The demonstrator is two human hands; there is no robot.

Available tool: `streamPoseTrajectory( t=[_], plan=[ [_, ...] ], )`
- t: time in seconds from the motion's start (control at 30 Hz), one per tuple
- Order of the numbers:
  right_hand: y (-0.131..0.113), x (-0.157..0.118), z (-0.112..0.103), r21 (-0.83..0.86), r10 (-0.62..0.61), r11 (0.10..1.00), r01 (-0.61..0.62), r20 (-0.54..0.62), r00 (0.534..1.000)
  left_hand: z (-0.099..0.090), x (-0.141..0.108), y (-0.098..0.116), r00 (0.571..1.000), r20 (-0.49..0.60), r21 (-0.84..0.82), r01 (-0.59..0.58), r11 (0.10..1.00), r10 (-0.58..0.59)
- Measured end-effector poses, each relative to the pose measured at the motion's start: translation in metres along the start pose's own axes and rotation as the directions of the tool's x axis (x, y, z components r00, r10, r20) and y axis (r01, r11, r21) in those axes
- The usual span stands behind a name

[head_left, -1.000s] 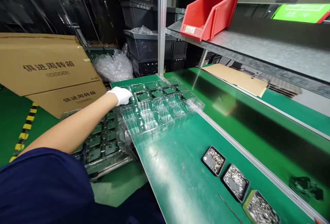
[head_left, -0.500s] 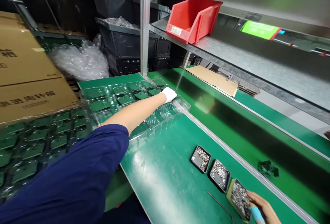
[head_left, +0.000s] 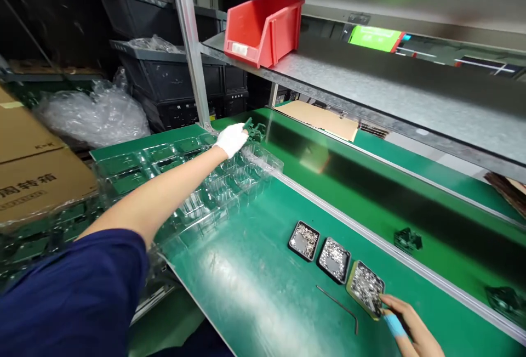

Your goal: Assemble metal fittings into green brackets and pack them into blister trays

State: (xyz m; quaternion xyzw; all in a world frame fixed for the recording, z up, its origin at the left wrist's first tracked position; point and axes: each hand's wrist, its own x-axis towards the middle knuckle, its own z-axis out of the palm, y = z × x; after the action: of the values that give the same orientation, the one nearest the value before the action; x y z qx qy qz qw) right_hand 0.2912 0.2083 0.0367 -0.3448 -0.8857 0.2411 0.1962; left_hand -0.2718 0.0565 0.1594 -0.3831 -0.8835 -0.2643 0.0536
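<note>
My left hand [head_left: 231, 140], in a white glove, reaches out at the far end of the bench and grips a green plastic part [head_left: 256, 132] above the clear blister tray [head_left: 193, 211]. Green pieces still sit in several of the tray's pockets. At the lower right, my right hand [head_left: 411, 321], with blue tape round one finger, has its fingertips at the edge of a small square dish of metal parts [head_left: 367, 287]. The fingertips are closed together; what lies between them is too small to name. Two similar dishes, one in the middle [head_left: 334, 260] and one farther left [head_left: 304, 240], stand beside it.
A hex key [head_left: 339, 306] lies near the dishes. Past the metal rail [head_left: 349, 222], a dark green part [head_left: 407, 240] and another [head_left: 505, 301] rest on the green strip. A red bin [head_left: 263, 30] stands on the overhead shelf. Cardboard boxes [head_left: 33, 159] are at left.
My left hand has lifted from the tray toward the rail, with the green part now showing in it. My right hand stays at the same dish. The view has shifted right.
</note>
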Motion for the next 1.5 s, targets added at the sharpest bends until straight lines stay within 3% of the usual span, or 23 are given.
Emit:
streamPoseTrajectory(
  t=[0.07, 0.17, 0.2, 0.27, 0.33, 0.4, 0.47, 0.53, 0.6, 0.67, 0.77, 0.83, 0.97, 1.03, 1.2, 1.4, 1.5],
  plan=[
    [-0.030, 0.009, 0.008, 0.047, -0.022, 0.999, 0.021, 0.017, 1.000, -0.005, -0.030, 0.018, 0.998, 0.059, -0.105, -0.008, 0.994, 0.015],
    [-0.081, 0.017, 0.027, 0.204, -0.052, 0.979, 0.030, 0.103, 0.993, 0.009, -0.102, 0.048, 0.970, 0.219, -0.278, -0.044, 0.960, 0.108],
    [-0.098, 0.017, 0.036, 0.297, -0.082, 0.954, 0.033, 0.153, 0.985, 0.016, -0.131, 0.058, 0.948, 0.287, -0.408, -0.011, 0.913, 0.140],
    [-0.126, 0.013, 0.059, 0.541, -0.167, 0.841, -0.015, 0.284, 0.944, 0.029, -0.185, 0.074, 0.900, 0.389, -0.454, 0.001, 0.891, 0.197],
    [-0.144, 0.003, 0.082, 0.700, -0.207, 0.697, -0.152, 0.400, 0.893, 0.040, -0.230, 0.087, 0.873, 0.416, -0.385, -0.085, 0.919, 0.255],
    [-0.153, -0.008, 0.099, 0.744, -0.153, 0.595, -0.304, 0.476, 0.866, 0.049, -0.265, 0.099, 0.861, 0.400, -0.216, -0.246, 0.945, 0.315],
    [-0.153, -0.015, 0.103, 0.741, -0.054, 0.530, -0.412, 0.515, 0.856, 0.058, -0.289, 0.109, 0.841, 0.394, -0.057, -0.380, 0.923, 0.371],
    [-0.146, -0.015, 0.095, 0.740, 0.012, 0.520, -0.426, 0.493, 0.870, 0.065, -0.301, 0.116, 0.790, 0.438, -0.018, -0.469, 0.883, 0.429],
    [-0.137, -0.010, 0.079, 0.709, 0.022, 0.605, -0.364, 0.441, 0.897, 0.070, -0.299, 0.118, 0.703, 0.515, -0.079, -0.530, 0.844, 0.490],
    [-0.130, -0.002, 0.061, 0.597, 0.006, 0.752, -0.279, 0.418, 0.908, 0.074, -0.281, 0.115, 0.681, 0.535, -0.107, -0.533, 0.839, 0.501],
    [-0.126, 0.008, 0.044, 0.347, -0.060, 0.929, -0.132, 0.491, 0.869, 0.082, -0.237, 0.112, 0.802, 0.447, 0.018, -0.450, 0.893, 0.395],
    [-0.129, 0.013, 0.043, 0.212, -0.091, 0.977, -0.029, 0.536, 0.839, 0.091, -0.206, 0.116, 0.812, 0.452, 0.107, -0.461, 0.881, 0.370],
    [-0.135, 0.018, 0.048, 0.107, -0.097, 0.993, 0.042, 0.573, 0.814, 0.113, -0.172, 0.131, 0.781, 0.509, 0.188, -0.511, 0.839, 0.362],
    [-0.134, 0.019, 0.048, 0.181, -0.124, 0.983, 0.021, 0.582, 0.804, 0.122, -0.167, 0.138, 0.775, 0.528, 0.204, -0.512, 0.834, 0.347],
    [-0.128, 0.017, 0.041, 0.362, -0.174, 0.931, -0.032, 0.521, 0.836, 0.133, -0.166, 0.144, 0.784, 0.543, 0.223, -0.480, 0.848, 0.301],
    [-0.128, 0.018, 0.033, 0.347, -0.161, 0.938, -0.014, 0.472, 0.867, 0.119, -0.165, 0.138, 0.809, 0.489, 0.091, -0.418, 0.904, 0.325],
    [-0.129, 0.020, 0.031, 0.352, -0.153, 0.936, 0.015, 0.370, 0.916, 0.101, -0.179, 0.135, 0.821, 0.461, -0.189, -0.279, 0.941, 0.336]
  ],
)
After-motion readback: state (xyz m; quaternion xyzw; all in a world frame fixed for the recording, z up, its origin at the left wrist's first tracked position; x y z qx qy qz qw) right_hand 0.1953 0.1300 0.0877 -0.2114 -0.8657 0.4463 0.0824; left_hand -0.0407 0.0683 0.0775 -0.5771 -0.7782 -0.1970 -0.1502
